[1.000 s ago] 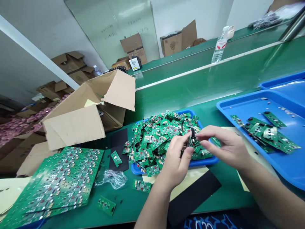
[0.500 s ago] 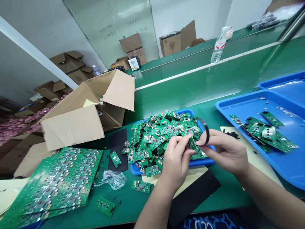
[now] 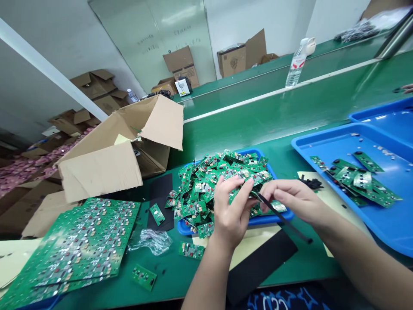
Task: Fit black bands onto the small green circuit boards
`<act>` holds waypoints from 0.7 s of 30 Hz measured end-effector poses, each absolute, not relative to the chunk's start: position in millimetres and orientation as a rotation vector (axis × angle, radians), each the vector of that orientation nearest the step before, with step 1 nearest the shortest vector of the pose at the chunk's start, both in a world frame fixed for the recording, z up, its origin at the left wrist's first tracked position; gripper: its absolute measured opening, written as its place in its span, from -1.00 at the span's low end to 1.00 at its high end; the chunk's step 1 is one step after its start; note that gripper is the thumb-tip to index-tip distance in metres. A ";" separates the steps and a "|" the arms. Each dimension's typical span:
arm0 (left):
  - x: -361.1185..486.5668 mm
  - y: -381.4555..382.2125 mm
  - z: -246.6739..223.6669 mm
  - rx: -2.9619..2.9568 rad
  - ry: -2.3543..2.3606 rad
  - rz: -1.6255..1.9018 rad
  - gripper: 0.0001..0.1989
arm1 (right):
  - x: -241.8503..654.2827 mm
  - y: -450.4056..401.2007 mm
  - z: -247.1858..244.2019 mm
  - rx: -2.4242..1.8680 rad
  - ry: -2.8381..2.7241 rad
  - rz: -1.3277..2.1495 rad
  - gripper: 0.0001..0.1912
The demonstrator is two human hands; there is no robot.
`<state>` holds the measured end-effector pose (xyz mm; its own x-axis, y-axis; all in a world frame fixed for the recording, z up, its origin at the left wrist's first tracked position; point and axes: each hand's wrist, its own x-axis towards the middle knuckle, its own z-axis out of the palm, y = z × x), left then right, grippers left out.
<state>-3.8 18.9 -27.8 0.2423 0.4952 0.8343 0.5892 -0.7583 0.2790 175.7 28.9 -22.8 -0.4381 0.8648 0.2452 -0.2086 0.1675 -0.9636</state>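
Above the heap of small circuit boards (image 3: 213, 185) in its blue tray (image 3: 274, 217), the left hand (image 3: 230, 213) and right hand (image 3: 290, 198) each have a clenched grip on a black strip (image 3: 280, 217), which trails right from the grip over the desk (image 3: 290, 112).

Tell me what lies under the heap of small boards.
A blue tray holds the heap; only its rim shows. Its floor is covered. Yellow paper sticks out beneath the tray.
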 end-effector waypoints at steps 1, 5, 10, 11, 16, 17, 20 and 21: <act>-3.8 19.5 -28.1 -2.392 -1.051 -1.537 -0.66 | 174.7 27.1 -21.9 -0.680 -1.533 1.471 -0.69; -3.2 21.8 -28.5 -2.368 -1.024 -1.523 -0.64 | 172.5 19.2 -17.6 -0.657 -1.484 1.551 -0.70; -2.4 22.4 -29.7 -2.398 -1.054 -1.585 -0.54 | 170.5 21.4 -20.7 -0.593 -1.375 1.713 -0.71; -2.5 22.3 -30.4 -2.422 -1.066 -1.597 -0.53 | 169.9 23.4 -23.0 -0.587 -1.346 1.759 -0.70; -3.0 22.6 -32.2 -2.554 -1.081 -1.663 -0.52 | 168.5 32.8 -34.2 -0.564 -1.252 1.933 -0.63; -2.8 22.7 -32.0 -2.579 -1.070 -1.682 -0.52 | 168.5 33.4 -34.9 -0.566 -1.257 1.935 -0.62; -1.3 21.9 -30.9 -2.627 -1.068 -1.746 -0.56 | 168.0 32.4 -32.9 -0.590 -1.309 1.860 -0.62; -0.5 21.2 -30.6 -2.644 -1.091 -1.770 -0.58 | 167.7 31.4 -31.4 -0.623 -1.333 1.811 -0.63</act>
<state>-0.5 21.2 -30.6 0.2448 0.6196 0.7458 0.3879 -0.7676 0.5103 167.7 31.4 -31.4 -0.5703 0.8191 0.0623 -0.3032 -0.1394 -0.9427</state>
